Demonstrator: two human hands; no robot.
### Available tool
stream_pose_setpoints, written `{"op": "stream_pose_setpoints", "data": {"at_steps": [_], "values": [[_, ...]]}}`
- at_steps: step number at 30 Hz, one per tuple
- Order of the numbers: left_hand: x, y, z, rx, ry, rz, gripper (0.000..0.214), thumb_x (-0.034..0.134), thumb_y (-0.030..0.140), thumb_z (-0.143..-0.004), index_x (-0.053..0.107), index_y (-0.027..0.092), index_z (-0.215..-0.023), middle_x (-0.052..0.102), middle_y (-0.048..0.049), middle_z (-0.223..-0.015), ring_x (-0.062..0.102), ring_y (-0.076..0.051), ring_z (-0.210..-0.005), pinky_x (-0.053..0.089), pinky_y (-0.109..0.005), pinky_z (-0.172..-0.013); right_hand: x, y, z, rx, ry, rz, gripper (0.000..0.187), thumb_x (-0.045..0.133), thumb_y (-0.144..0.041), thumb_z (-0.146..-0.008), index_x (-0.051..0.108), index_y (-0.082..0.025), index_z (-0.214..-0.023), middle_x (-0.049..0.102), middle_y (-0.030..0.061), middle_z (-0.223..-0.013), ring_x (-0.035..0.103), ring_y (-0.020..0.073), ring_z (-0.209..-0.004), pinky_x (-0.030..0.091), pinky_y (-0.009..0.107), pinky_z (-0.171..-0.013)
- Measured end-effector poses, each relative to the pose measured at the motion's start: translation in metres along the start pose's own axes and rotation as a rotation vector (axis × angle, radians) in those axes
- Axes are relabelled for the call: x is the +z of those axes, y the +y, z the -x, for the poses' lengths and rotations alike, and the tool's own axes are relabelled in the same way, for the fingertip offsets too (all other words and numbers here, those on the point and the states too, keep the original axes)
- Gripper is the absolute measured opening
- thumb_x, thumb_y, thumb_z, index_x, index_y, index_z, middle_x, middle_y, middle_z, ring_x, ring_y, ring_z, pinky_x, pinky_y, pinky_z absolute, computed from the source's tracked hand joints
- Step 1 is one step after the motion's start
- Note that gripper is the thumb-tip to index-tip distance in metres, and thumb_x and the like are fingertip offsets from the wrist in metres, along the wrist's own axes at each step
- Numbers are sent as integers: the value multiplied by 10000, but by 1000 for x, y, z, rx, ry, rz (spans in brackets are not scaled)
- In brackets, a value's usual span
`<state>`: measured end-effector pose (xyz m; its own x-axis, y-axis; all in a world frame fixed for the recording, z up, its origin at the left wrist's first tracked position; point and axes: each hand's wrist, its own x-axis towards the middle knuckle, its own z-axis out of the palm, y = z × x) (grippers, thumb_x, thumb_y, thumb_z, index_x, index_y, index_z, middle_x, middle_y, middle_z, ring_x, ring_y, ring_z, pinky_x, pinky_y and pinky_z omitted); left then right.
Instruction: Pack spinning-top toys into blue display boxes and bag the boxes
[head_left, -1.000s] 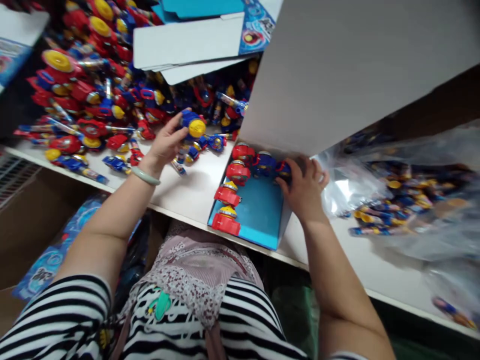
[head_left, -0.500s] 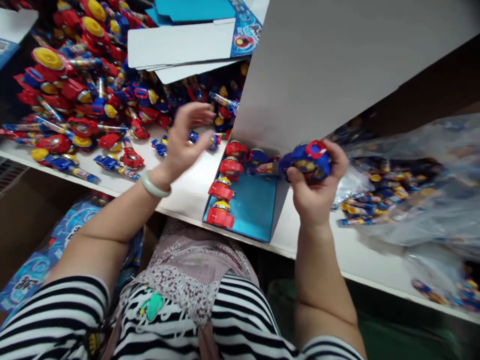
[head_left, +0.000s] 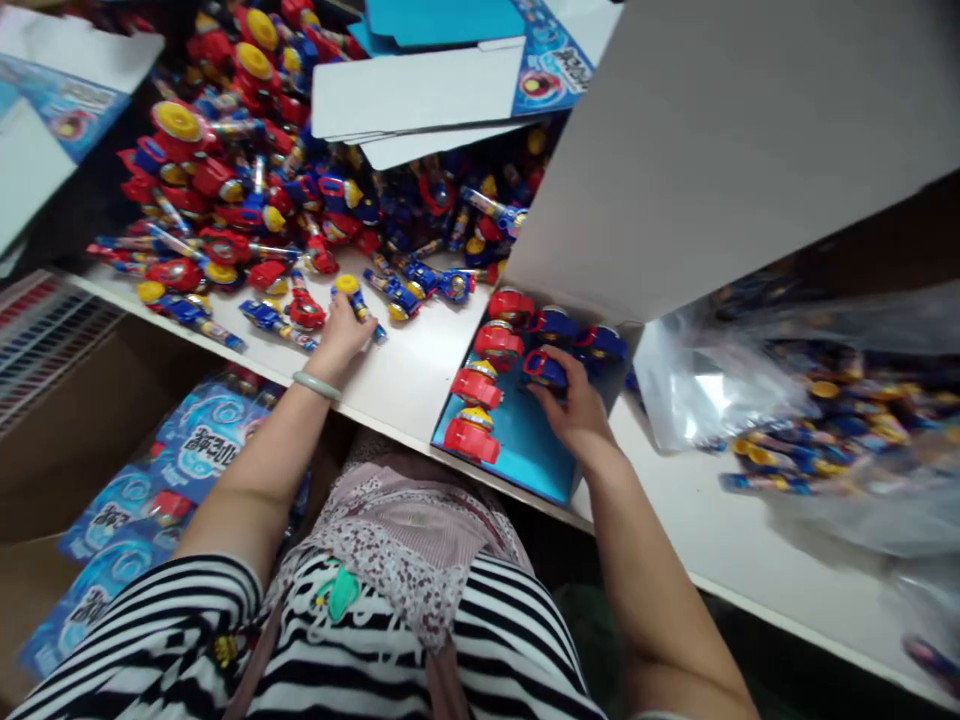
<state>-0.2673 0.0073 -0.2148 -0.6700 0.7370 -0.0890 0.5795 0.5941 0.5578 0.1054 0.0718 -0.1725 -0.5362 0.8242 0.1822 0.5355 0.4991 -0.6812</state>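
In the head view my right hand (head_left: 577, 405) reaches into a display box (head_left: 525, 462) with a shiny blue floor. Its fingers close round a blue toy (head_left: 545, 369) with red trim, low in the box. Two more blue toys, one of them at the back right corner (head_left: 602, 342), sit behind it. Several red toys (head_left: 472, 436) with silver and yellow tops line the box's left side. On the white table, my left hand (head_left: 346, 328) pinches a blue toy with a yellow disc (head_left: 347, 285) and a tube end; the fingers partly cover it.
A large heap of red and blue toys (head_left: 217, 180) fills the table's back left, with flattened cartons (head_left: 420, 90) on top. The box's tall grey lid (head_left: 697, 140) stands up behind it. Plastic bags (head_left: 847, 500) of small tubes lie right. Printed packs (head_left: 202, 450) sit below the table edge.
My right hand has lowered a blue toy from above the box's right side into the box. My left hand has gone from open in the air down onto a toy on the table.
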Motion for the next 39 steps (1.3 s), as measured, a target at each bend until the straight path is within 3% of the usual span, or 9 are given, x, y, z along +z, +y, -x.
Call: {"op": "stream_pose_setpoints", "data": {"at_steps": [6,11,15,18,20,25,29,33,39], "values": [[5,5,-21,-126,105,78,611,720,274,-785,426,125,-1299,682,-219,-1071,659,-394,-1092,487,-455,-907,-36,-36,1,45,116,332,590,661,-540,-862,596,-277,-1385,696,122,-1182,706,278,-899,589,463,-795],[-18,2,-1,-95,171,777,278,510,273,-881,433,196,-1136,613,-29,-773,575,-155,-557,416,-252,-533,-35,-65,6,-143,331,-162,299,621,-400,-932,687,-273,-1194,710,45,-936,690,177,-775,595,344,-714],[-33,40,58,351,-159,1239,245,513,363,-879,463,223,-1074,613,16,-723,410,-77,-401,283,-191,-397,8,-100,-18,-259,183,-409,651,639,-456,-914,361,-365,-1495,616,87,-1337,680,234,-1129,620,358,-801],[-39,75,91,632,-553,1172,344,601,455,-883,538,218,-1124,647,-3,-755,481,-82,-450,357,-195,-415,23,-116,-34,-305,265,-331,798,600,-538,-919,151,-371,-1557,491,112,-1460,622,259,-1234,607,417,-896],[-45,84,87,765,-604,1003,422,646,499,-869,580,216,-1175,678,-43,-880,612,-127,-636,494,-238,-553,10,-107,-31,-317,394,-235,729,528,-566,-950,174,-340,-1546,463,124,-1451,600,272,-1256,576,474,-974],[-33,48,-10,745,-48,258,528,731,427,-773,606,202,-1233,583,-113,-1307,467,-308,-1312,399,-468,-1124,-53,-31,21,-296,655,6,650,622,-524,-903,350,-303,-1451,452,136,-1405,557,307,-1272,537,496,-1028],[6,16,-57,754,-139,-173,552,717,286,-732,595,148,-1253,453,-147,-1454,363,-372,-1391,298,-554,-1173,-43,28,49,-200,543,50,523,625,-445,-902,425,-282,-1357,539,125,-1307,586,294,-1231,572,480,-962],[18,8,-44,749,-97,-193,375,637,301,-784,619,166,-1133,482,-161,-1401,441,-345,-1326,363,-505,-1139,-10,54,50,-239,609,67,526,588,-435,-920,366,-274,-1368,508,148,-1364,533,300,-1328,514,529,-1053],[-20,1,-23,650,16,174,398,642,374,-716,547,181,-1050,599,-113,-1232,562,-253,-1181,476,-437,-1064,-17,61,51,-337,577,85,496,584,-416,-928,356,-285,-1349,516,145,-1365,541,296,-1331,514,529,-1049]]}}
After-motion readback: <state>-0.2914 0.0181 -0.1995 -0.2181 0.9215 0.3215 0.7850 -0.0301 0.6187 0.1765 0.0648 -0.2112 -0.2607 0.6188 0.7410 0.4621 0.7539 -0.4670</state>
